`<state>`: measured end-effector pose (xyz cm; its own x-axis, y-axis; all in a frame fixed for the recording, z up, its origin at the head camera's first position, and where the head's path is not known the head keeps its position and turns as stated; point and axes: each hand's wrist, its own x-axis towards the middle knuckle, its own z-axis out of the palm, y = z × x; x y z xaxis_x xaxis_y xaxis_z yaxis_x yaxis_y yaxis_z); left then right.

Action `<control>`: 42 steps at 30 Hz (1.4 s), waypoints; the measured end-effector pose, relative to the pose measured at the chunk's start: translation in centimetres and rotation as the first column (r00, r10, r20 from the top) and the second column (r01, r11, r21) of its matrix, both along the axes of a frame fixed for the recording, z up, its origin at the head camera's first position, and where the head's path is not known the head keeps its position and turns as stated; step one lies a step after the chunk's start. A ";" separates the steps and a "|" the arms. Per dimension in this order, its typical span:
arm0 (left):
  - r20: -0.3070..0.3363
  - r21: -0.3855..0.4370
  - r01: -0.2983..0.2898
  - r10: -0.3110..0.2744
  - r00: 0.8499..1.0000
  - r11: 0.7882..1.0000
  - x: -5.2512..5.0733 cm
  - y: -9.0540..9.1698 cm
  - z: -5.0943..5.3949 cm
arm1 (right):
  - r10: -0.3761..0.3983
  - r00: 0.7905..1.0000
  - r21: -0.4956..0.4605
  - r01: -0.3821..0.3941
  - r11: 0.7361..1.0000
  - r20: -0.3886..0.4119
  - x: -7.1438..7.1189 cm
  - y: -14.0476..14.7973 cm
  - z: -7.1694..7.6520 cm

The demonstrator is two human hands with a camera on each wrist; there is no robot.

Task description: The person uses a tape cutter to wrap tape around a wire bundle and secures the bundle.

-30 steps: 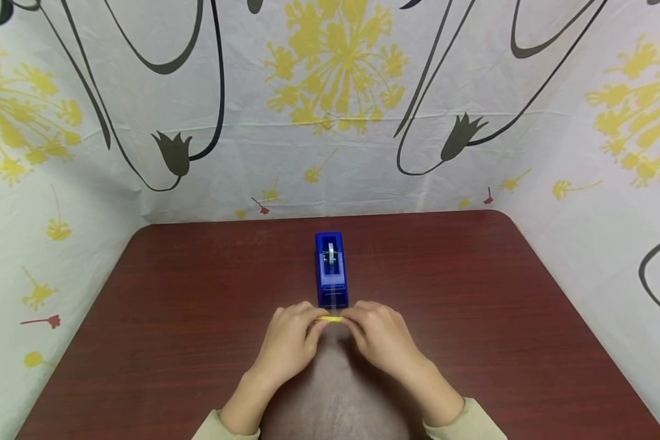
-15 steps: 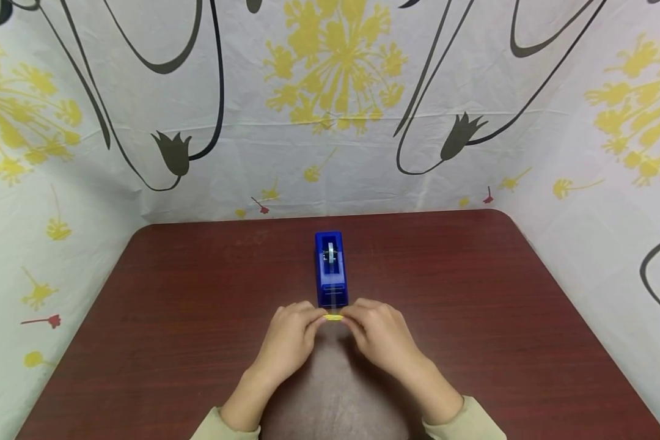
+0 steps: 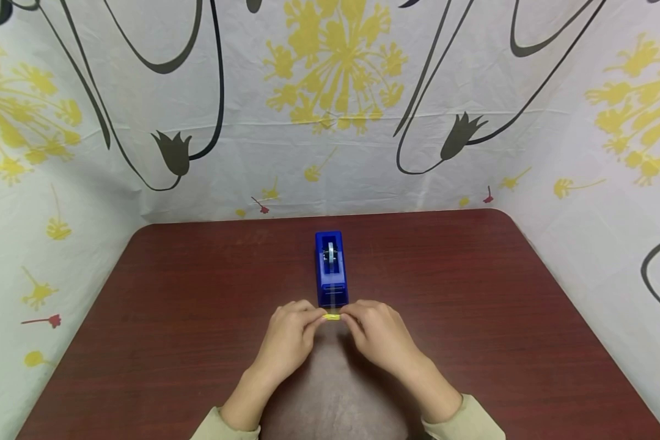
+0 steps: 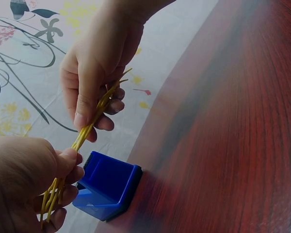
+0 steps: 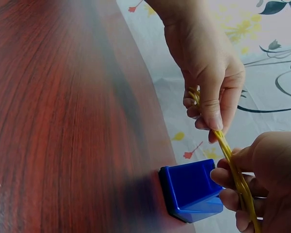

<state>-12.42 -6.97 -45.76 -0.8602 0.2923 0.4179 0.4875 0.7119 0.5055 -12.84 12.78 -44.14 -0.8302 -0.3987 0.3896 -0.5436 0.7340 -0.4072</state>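
Note:
My left hand [image 3: 289, 333] and right hand [image 3: 382, 336] hold a bundle of thin yellow strands [image 3: 332, 316] level between them, just in front of a blue tape dispenser [image 3: 331, 275]. In the left wrist view, the left thumb and fingers pinch the strands [image 4: 80, 138] close to where the right hand [image 4: 99, 68] pinches them. Loose strand ends stick out past the right fingers. From the dispenser's front edge a clear strip of tape [image 3: 333, 309] reaches down to the bundle. Whether it sticks to the strands, I cannot tell.
The dispenser stands on a dark red wood-grain table [image 3: 198, 305], with its tape roll [image 3: 330, 252] in the far half. White cloth [image 3: 330, 165] printed with yellow flowers and dark stems hangs around the table's back and sides.
The yellow bundle has moved very slightly towards the dispenser. My left thumb has drawn in closer to its fingers; the right hand has hardly moved.

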 end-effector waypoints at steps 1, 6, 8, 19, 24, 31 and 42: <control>-0.003 0.001 0.000 0.000 1.000 1.000 0.0 0.0 0.0 | 0.000 1.000 0.000 0.000 1.000 -0.003 0.0 0.0 0.0; -0.015 -0.024 -0.010 0.009 1.000 1.000 0.0 -0.1 0.0 | 0.014 1.000 -0.005 -0.014 1.000 -0.009 -0.1 0.0 -0.1; -0.013 -0.038 -0.013 0.013 1.000 0.999 -0.1 -0.1 0.1 | 0.017 1.000 -0.003 -0.017 1.000 -0.016 -0.1 0.0 -0.1; -0.008 -0.090 -0.005 0.004 1.000 0.996 -0.2 -0.2 0.3 | 0.044 0.997 0.013 -0.043 0.999 -0.064 -0.4 0.1 -0.2; 0.001 -0.109 -0.009 0.009 1.000 0.994 -0.1 -0.2 0.2 | 0.048 0.996 0.011 -0.047 0.999 -0.079 -0.4 0.2 -0.4; -0.055 -0.065 -0.014 0.010 0.998 0.998 -0.2 -0.3 -0.1 | 0.010 0.999 0.001 -0.010 1.000 -0.047 -0.3 0.0 -0.4; -0.069 -0.020 -0.004 0.002 0.998 1.000 -0.3 -0.1 -0.2 | 0.012 1.000 0.062 -0.014 0.998 0.028 -0.5 0.2 -0.1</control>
<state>-12.71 -7.09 -45.97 -0.8304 0.2988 0.4703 0.5187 0.7230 0.4564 -13.35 12.94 -44.20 -0.8349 -0.4327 0.3401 -0.5424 0.7513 -0.3759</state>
